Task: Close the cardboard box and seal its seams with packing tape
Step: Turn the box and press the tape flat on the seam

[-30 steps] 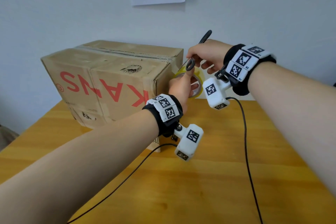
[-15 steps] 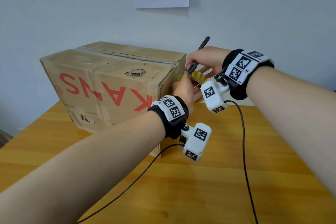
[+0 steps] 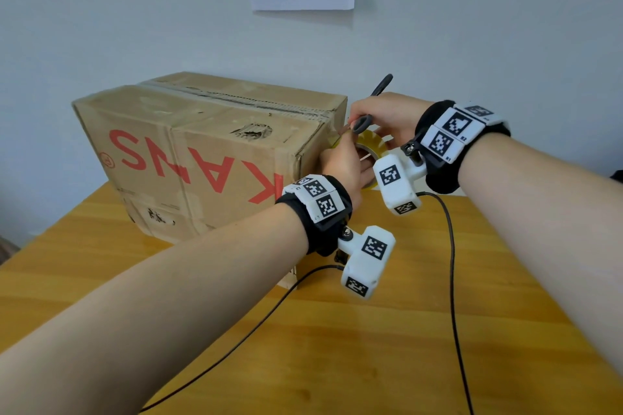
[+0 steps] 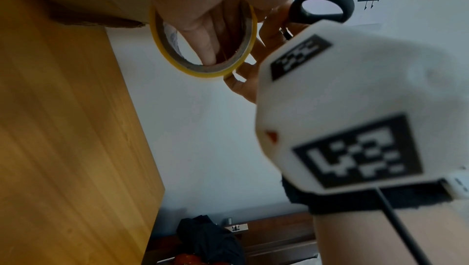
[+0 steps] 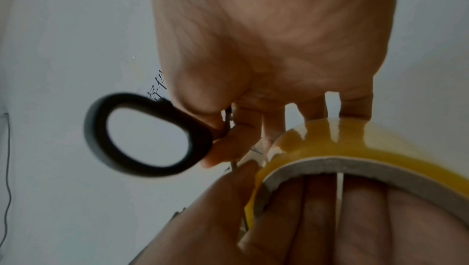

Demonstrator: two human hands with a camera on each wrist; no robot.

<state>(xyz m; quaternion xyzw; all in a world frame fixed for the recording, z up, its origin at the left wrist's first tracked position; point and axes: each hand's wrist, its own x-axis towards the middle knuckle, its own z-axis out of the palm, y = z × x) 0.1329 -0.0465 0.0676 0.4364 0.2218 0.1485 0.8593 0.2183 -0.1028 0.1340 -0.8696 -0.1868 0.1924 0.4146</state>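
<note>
I read this as the cutting step: the flaps are down, a strip runs along the top seam, and I am about to sever the tape at the box's right end. Starting with the largest thing, the wooden surface (image 3: 387,347) is a glossy yellow plank top with visible grain, and the cardboard box (image 3: 202,158) sits toward its far left corner, close to the wall. The box is worn brown corrugated board, dented and scuffed, with a torn patch on its near face and red letters printed upside down; its top flaps meet along a ragged centre seam. Off the box's right end, above the far edge of the surface, my left hand (image 3: 344,168) holds the tape roll (image 3: 369,148), fingers (image 4: 203,34) threaded through the grey cardboard core and curled round the ring. The roll is a thin hoop of shiny amber-yellow tape, nearly used up by the look of it. My right hand (image 3: 387,118) is just above, gripping the scissors (image 3: 364,123) near the pivot, not through the loops; one smooth black oval handle loop (image 5: 149,134) sticks out free. The blades are mostly hidden between my hands, so I cannot tell if they are parted. Next, I judge, I need the tape pulled taut between roll and box corner, the blades across it, then the loose end pressed down over the end face.
</note>
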